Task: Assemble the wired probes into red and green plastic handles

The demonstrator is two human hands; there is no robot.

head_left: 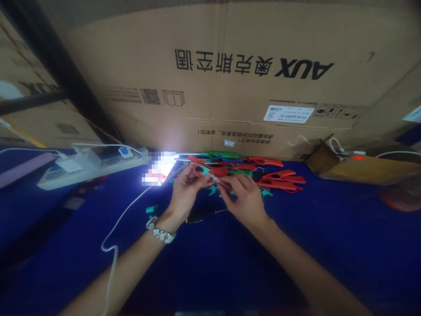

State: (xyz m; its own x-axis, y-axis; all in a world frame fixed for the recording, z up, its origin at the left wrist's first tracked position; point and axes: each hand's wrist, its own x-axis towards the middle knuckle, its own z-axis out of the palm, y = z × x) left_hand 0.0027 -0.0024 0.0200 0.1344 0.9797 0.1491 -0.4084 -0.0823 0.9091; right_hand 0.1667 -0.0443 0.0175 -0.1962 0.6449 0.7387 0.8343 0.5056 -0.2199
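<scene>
My left hand (pixel 184 193) is closed on a red lighter casing (pixel 213 169), the long-necked kind, with a teal piece (pixel 206 171) showing by its fingertips. Close beside it, my right hand (pixel 245 199) pinches a small pale, metallic-looking part (pixel 215 179) against the casing; its exact kind is too small to make out. Behind both hands lie more long lighters, among them a green one (pixel 223 155) and several red ones (pixel 283 181). Loose teal pieces (pixel 266 193) are scattered around. Below the hands rests a dark tool with yellow marks (pixel 197 216), perhaps a screwdriver, partly hidden.
A lit phone (pixel 161 169), partly pixelated, lies left of the hands, its white cable (pixel 126 213) running toward me. Farther left is a white power strip (pixel 95 166) with plugs. A large cardboard box (pixel 213 96) stands behind; a brown box (pixel 368 169) sits at right.
</scene>
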